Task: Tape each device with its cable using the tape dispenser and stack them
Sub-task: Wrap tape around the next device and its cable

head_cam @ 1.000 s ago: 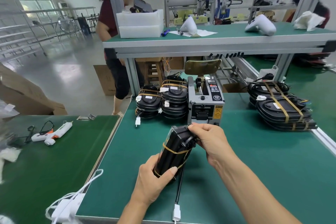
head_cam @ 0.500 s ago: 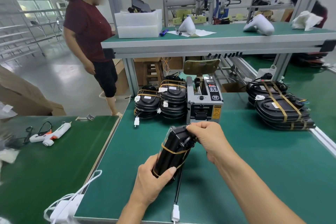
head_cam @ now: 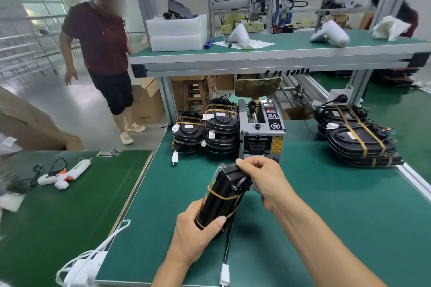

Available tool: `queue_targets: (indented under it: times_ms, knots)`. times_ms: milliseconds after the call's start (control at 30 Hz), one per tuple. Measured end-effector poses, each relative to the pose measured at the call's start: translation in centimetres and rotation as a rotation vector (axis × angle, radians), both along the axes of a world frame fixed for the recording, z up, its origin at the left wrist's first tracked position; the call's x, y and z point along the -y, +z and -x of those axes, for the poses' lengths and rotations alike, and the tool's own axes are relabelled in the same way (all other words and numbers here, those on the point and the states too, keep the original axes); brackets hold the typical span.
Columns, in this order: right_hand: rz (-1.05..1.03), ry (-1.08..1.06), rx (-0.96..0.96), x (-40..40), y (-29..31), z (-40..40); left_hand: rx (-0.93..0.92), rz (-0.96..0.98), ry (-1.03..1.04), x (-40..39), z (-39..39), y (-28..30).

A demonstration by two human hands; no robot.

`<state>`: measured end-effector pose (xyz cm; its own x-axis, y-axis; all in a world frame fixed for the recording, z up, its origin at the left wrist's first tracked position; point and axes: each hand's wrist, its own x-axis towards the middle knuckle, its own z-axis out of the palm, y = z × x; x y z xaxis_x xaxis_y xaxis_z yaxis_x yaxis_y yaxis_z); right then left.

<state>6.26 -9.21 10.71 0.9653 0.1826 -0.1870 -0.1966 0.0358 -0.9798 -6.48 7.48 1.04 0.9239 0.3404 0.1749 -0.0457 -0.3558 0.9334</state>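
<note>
A black device (head_cam: pixel 221 196) stands on edge over the green table (head_cam: pixel 326 216), with two yellowish tape strips round it. My left hand (head_cam: pixel 198 235) grips its near end. My right hand (head_cam: pixel 265 182) holds its far end, fingers curled over the top corner. Its black cable (head_cam: pixel 228 242) hangs down to a white connector (head_cam: pixel 224 275). The grey tape dispenser (head_cam: pixel 261 133) stands just beyond the device. Left of the dispenser are two stacks of taped devices (head_cam: pixel 207 130). A further stack of taped devices (head_cam: pixel 356 137) lies at the right.
A person in a dark red shirt (head_cam: pixel 100 53) walks on the floor at the back left. A white glue gun (head_cam: pixel 65 172) lies on the left table. A white cable bundle (head_cam: pixel 86 263) hangs at the near left edge. A raised shelf (head_cam: pixel 279 53) spans the back.
The person at the back has walked further left and turned toward me. My hands and the device have stayed nearly in place, with my right fingers shifting a little on the top end.
</note>
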Motion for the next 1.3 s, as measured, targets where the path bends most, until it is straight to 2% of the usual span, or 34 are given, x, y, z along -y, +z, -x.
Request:
queue_targets:
  times_ms: [300,467,800,1000,1133,1300]
  knots:
    - [-0.072,-0.026,-0.03,-0.6,-0.8,0.0,0.002,-0.005,-0.005,-0.1,0.1,0.1]
    - [-0.077,-0.041,0.034,-0.3,-0.7,0.2,-0.007,0.0,-0.01,0.0,-0.1,-0.1]
    - [0.016,0.11,0.142,0.5,-0.9,0.9,-0.021,0.001,-0.009,-0.4,-0.3,-1.0]
    - [-0.08,0.155,0.013,1.6,-1.6,0.4,0.019,-0.026,-0.055,-0.2,-0.5,-0.7]
    - [-0.03,0.15,0.152,2.3,-2.8,0.4,0.04,-0.03,-0.026,-0.5,-0.7,-0.7]
    - [-0.103,0.225,0.166,3.2,-4.0,1.3,0.066,-0.048,-0.016,-0.5,-0.8,-1.2]
